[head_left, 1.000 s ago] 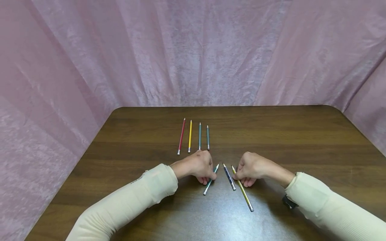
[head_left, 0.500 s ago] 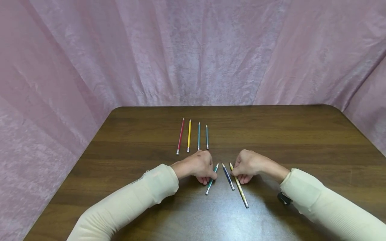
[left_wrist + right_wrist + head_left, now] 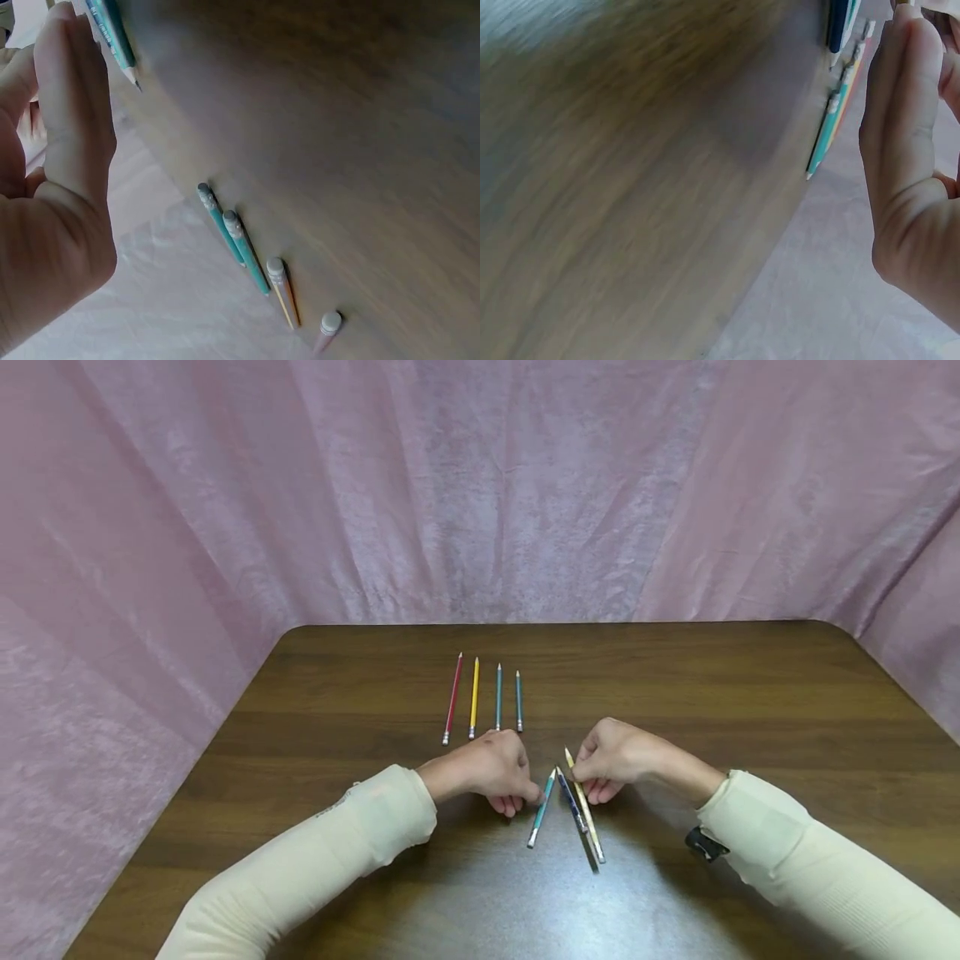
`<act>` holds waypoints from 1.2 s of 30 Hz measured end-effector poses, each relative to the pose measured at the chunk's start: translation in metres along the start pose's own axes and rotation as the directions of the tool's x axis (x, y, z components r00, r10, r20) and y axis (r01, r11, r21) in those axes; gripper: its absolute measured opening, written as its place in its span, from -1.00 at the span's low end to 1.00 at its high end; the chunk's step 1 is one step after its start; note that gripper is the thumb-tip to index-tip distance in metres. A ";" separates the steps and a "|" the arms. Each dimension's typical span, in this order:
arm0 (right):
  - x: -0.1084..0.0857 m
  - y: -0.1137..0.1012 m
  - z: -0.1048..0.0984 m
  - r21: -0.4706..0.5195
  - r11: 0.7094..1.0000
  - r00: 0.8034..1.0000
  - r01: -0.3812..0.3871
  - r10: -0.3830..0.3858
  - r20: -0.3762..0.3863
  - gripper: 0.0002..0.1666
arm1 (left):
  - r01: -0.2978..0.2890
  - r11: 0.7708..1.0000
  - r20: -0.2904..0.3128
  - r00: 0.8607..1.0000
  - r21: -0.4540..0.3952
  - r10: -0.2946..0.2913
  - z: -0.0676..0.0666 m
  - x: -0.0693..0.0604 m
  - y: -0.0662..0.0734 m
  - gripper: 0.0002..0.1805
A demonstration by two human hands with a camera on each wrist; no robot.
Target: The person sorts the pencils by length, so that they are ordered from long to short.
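Note:
My right hand (image 3: pixel 611 762) pinches a yellow patterned pencil (image 3: pixel 588 818) near its pointed end; a shadow shows beneath its eraser end, slightly off the table. Just left of it lies a dark blue patterned pencil (image 3: pixel 572 802). A teal pencil (image 3: pixel 539 818) slants beside the fingertips of my left hand (image 3: pixel 498 772), its whole length visible. The left fingers are at its side and no longer cover it. In the left wrist view the teal pencil (image 3: pixel 112 34) lies outside the extended finger. The dark blue pencil (image 3: pixel 836 26) shows left of the fingers in the right wrist view.
Farther back on the brown wooden table (image 3: pixel 712 693) lie a red pencil (image 3: pixel 453 697), a yellow pencil (image 3: pixel 474 697) and two teal pencils, one longer (image 3: pixel 498 693) and one shorter (image 3: pixel 518 700), side by side, points away. A pink curtain (image 3: pixel 480 493) hangs behind the table.
The right hand has moved left and away with the yellow patterned pencil, whose eraser end has risen. The near teal pencil has shifted right, out from under the left fingers.

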State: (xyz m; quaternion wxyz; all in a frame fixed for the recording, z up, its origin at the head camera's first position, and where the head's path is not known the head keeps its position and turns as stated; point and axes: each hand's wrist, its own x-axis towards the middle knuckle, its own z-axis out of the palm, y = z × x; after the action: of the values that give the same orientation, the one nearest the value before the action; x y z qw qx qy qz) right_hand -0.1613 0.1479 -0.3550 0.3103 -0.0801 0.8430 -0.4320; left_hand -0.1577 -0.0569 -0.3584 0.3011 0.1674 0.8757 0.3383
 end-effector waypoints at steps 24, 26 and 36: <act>0.028 -0.023 0.028 0.032 0.996 0.994 0.080 -0.082 0.071 -0.87 | 0.078 0.996 -0.019 0.997 -0.050 -0.079 -0.013 -0.033 -0.037 -0.76; 0.033 -0.026 0.032 0.026 0.998 0.995 0.062 -0.064 0.073 -0.88 | 0.086 0.995 -0.020 0.996 -0.057 -0.087 -0.015 -0.035 -0.040 -0.77; 0.050 -0.034 0.047 -0.046 0.999 0.996 0.003 0.001 0.090 -0.87 | 0.097 0.995 -0.048 0.994 -0.037 -0.099 -0.021 -0.046 -0.054 -0.76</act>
State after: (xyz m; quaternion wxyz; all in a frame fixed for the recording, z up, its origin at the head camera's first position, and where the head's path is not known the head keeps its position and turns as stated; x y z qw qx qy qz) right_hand -0.1776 0.0749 -0.3723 0.3459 -0.1069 0.8380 -0.4084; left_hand -0.1409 -0.1286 -0.3646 0.2983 0.1105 0.8841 0.3422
